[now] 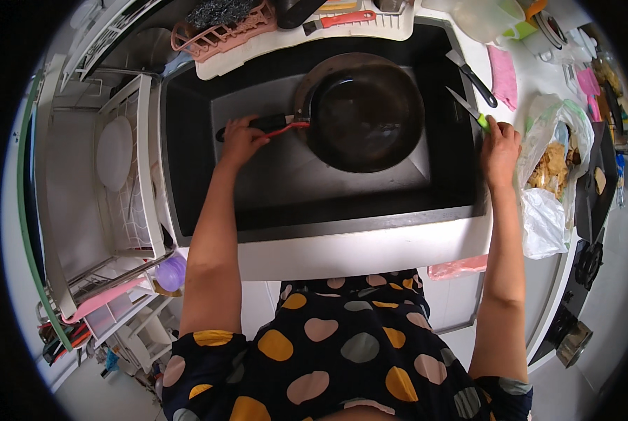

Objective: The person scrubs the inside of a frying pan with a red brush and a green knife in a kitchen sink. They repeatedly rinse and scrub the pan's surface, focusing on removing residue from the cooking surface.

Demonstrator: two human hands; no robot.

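My left hand (241,138) is closed around the black handle (269,122) of a pan in the sink, beside a thin red strip (288,128) that runs to the pan's rim. A dark frying pan (366,126) rests in the black sink (303,194), on top of another pan with a brownish rim (304,87). At the sink's right edge my right hand (501,150) grips the green handle of a small knife (466,104), whose blade points away to the left over the basin. A black-handled knife (474,81) lies just beyond it.
A plastic bag (551,163) of food scraps sits right of my right hand, near a pink cloth (503,79). Behind the sink are a pink rack (224,34) with a scouring pad and a red-handled peeler or scraper (340,21). A white dish rack (145,163) stands left.
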